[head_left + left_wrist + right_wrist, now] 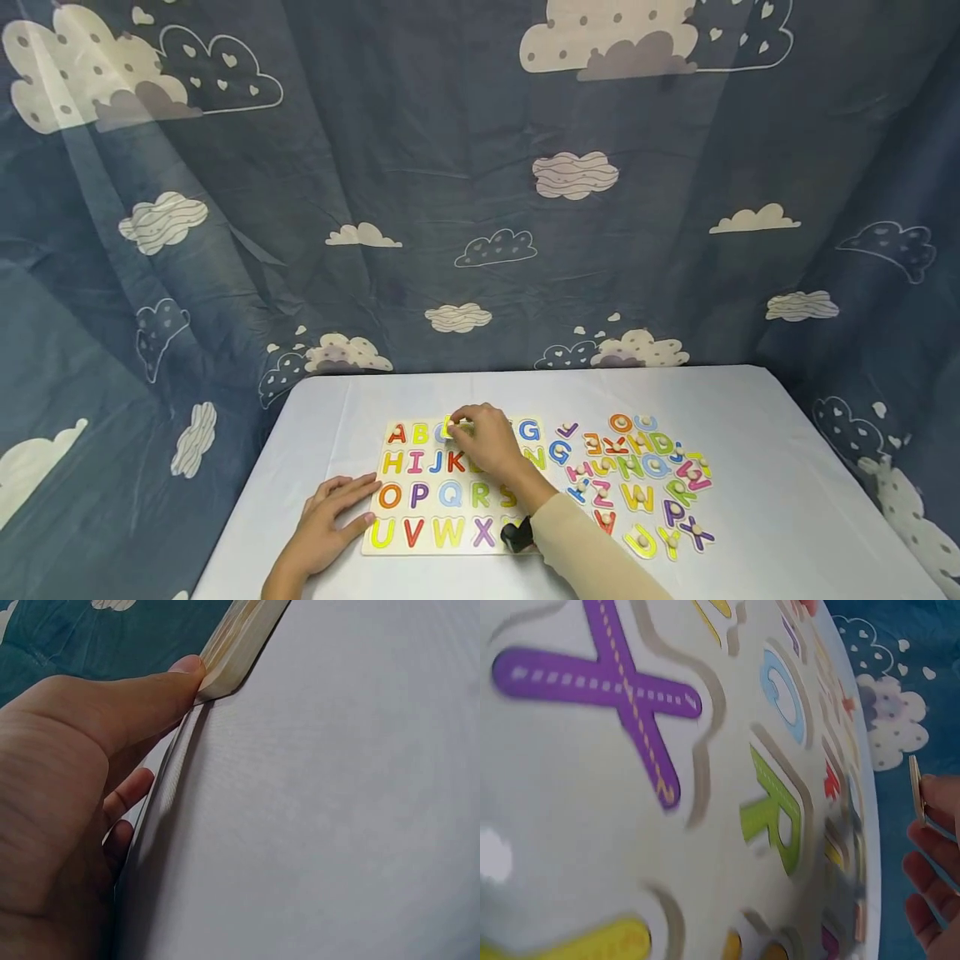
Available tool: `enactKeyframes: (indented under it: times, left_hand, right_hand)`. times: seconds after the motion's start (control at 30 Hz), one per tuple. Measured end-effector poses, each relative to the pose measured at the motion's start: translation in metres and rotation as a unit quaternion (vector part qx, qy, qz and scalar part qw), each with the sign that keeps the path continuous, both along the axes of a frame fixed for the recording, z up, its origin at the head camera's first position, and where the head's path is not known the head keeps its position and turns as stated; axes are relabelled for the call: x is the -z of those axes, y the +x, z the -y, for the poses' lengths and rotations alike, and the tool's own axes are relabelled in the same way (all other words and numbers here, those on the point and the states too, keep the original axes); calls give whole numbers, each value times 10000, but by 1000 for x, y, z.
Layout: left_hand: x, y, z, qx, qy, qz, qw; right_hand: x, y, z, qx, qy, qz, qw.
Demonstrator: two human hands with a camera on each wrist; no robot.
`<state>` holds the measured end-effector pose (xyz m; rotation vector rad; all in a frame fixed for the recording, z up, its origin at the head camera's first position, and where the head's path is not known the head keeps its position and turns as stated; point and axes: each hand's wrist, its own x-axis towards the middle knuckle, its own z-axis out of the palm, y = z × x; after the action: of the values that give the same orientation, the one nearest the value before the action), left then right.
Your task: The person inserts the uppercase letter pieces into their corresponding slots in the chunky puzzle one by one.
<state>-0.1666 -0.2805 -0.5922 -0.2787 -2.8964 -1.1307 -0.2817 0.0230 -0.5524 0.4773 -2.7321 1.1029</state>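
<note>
A thin yellow wooden letter piece (448, 427) is in the person's right hand (491, 450), over the top row of a pale rectangular wooden alphabet board (431, 512), close to the light-blue C. The right hand's grip is a pinch, the thumb on 1 side of the piece and a fingertip on the other. From the head, only a narrow yellow sliver shows beside the fingers, running roughly from the near side to the far side. In the right wrist view the piece is seen edge-on, its long axis nearly upright in that view and leaning slightly. Which letter it is, and which way its top points, cannot be told.

The board lies flat on a white cloth-covered counter (787, 517), long axis left to right, its 4 rows of coloured letters reading upright from the person's side. The left hand (322, 521) rests at the board's left edge, fingers extended and holding no letter; its thumb touches the board's near corner.

Right of the board lie many coloured letter pieces with wooden knobs (637, 498), turned various ways, some overlapping. A purple X piece (697, 534) lies tilted at their near right. A beige sleeve (588, 546) covers the right forearm.
</note>
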Motion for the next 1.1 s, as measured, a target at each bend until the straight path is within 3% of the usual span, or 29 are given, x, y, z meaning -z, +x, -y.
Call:
enactKeyframes:
  times: [0.23, 0.67, 0.93, 1.1]
  left_hand:
    - [1, -3, -4, -23, 43, 64, 10000]
    - [7, 6, -5, 19, -3, 144, 9999]
    - [1, -3, -2, 9, -80, -142, 9999]
    - [-1, -1, 0, -19, -121, 143, 9998]
  right_hand:
    - [10, -1, 15, -12, -206, 184, 9996]
    - [33, 0, 47, 74, 433, 20, 9990]
    - [29, -13, 61, 260, 457, -260, 9983]
    - [31, -13, 65, 210, 433, -159, 9987]
